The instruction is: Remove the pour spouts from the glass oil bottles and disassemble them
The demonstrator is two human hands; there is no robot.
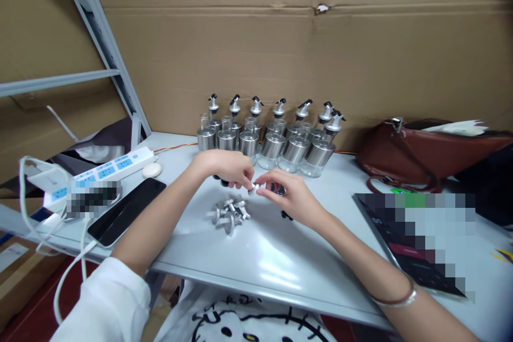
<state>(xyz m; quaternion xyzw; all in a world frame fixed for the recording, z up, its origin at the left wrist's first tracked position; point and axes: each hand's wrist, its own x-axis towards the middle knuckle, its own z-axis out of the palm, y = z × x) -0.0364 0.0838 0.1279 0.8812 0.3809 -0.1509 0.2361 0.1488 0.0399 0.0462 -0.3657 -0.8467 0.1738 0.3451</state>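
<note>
In the middle of the table, my left hand [229, 167] and my right hand [289, 195] meet at a small silver pour spout part [253, 188], pinched between the fingertips of both. Part of it is hidden by the fingers. A loose pile of silver spout pieces [230, 214] lies just below my left hand. Small black pieces [287, 215] rest under my right hand, and others partly show by my left. Behind the hands stand two rows of glass bottles with steel sleeves [273, 145]. Spouts with black flaps [303, 108] top the back row and the rightmost front bottle; other front necks are bare.
Left on the table are a power strip [106, 171], a phone [127, 211], a round white object [152, 170] and white cables [83, 248]. A brown bag [436, 152] and a partly blurred dark flat item [401, 235] are at right. Cardboard [256, 48] backs the table.
</note>
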